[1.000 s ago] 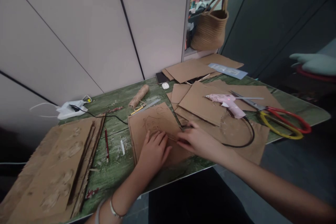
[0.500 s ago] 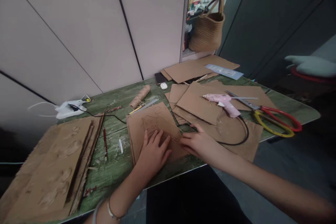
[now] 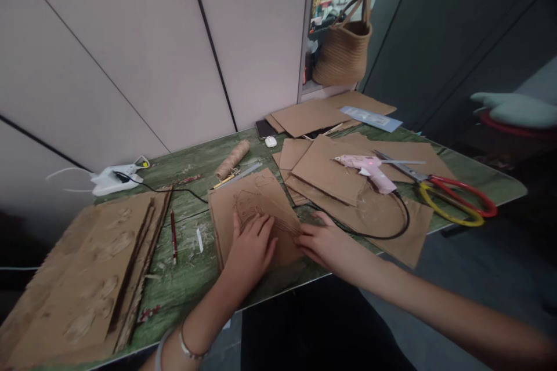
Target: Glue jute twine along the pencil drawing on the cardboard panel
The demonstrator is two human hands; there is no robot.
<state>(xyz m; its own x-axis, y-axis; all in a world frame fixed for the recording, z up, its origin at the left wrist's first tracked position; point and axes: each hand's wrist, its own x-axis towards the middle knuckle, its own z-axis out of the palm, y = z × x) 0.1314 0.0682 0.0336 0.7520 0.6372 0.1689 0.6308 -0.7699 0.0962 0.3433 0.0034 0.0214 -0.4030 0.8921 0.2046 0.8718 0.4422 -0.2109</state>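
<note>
- Head view shows me a cardboard sheet with a pencilled house outline, lying flat near the front edge of the green tabletop.
- I see the left hand spread flat on that sheet, fingers extended, pressing it down and gripping nothing.
- The right hand lies at the sheet's right edge, fingers loosely stretched toward the drawing; whether it pinches anything I cannot tell.
- Just right of the hands, a black cord loops over overlapping cardboard pieces up to a pink glue gun.
- Beyond the gun lie scissors with red and yellow handles.
- Left of the sheet I see a red pencil and a thick cardboard stack.
- Behind the sheet, a twine spool lies, with a white power strip well apart toward the wall.
</note>
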